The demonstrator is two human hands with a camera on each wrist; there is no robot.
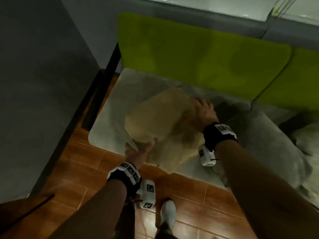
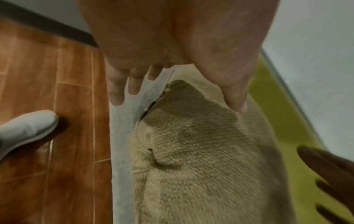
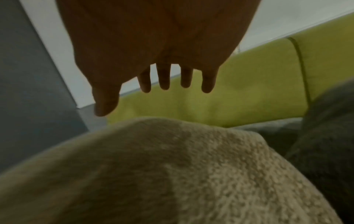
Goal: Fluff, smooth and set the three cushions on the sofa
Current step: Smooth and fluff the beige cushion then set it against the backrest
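Observation:
A beige fuzzy cushion [image 1: 160, 121] lies on the sofa's light grey seat [image 1: 110, 118], in front of the lime-green backrest [image 1: 198, 56]. My left hand [image 1: 138, 152] is at the cushion's near-left corner, fingers straight; in the left wrist view the left hand [image 2: 172, 84] hangs just over the cushion [image 2: 201, 159] with the thumb touching it. My right hand [image 1: 203, 111] is at the cushion's far-right edge with fingers spread. The right hand [image 3: 153, 87] in the right wrist view hovers over the cushion [image 3: 172, 174] without gripping it. A grey cushion [image 1: 269, 140] lies to the right.
A dark grey cabinet side [image 1: 43, 83] stands at the left of the sofa. The brown plank floor [image 1: 86, 169] runs along the seat's front edge, with my pale shoe [image 1: 168, 214] on it. A lighter cushion [image 1: 307, 138] shows at the far right edge.

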